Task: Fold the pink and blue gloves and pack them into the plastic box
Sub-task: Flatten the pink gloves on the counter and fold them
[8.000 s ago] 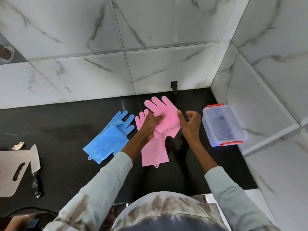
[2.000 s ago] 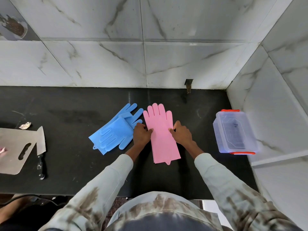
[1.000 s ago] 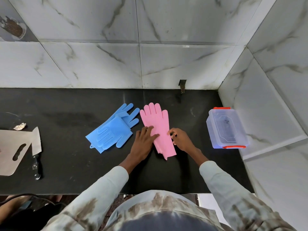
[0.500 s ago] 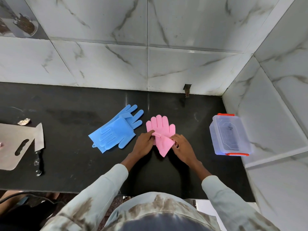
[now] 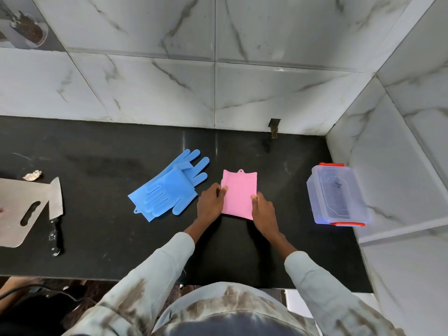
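Observation:
The pink gloves (image 5: 238,192) lie folded in half on the black counter (image 5: 109,226), cuffs turned over the fingers, which are hidden underneath. My left hand (image 5: 210,204) pinches the fold's left edge. My right hand (image 5: 263,213) presses on its right near corner. The blue gloves (image 5: 169,192) lie flat and stacked to the left, fingers pointing to the far right. The clear plastic box (image 5: 335,194) with orange clips sits at the right against the wall, its lid on.
A grey cutting board (image 5: 17,212) and a knife (image 5: 55,214) lie at the counter's left end, with a crumpled scrap (image 5: 32,175) behind them. Marble tiled walls close off the back and right side. The counter's front edge runs just before my body.
The pink gloves' cuff end has been turned over the fingers, so the pair now lies as a flat rectangle. Both hands have moved to its side edges.

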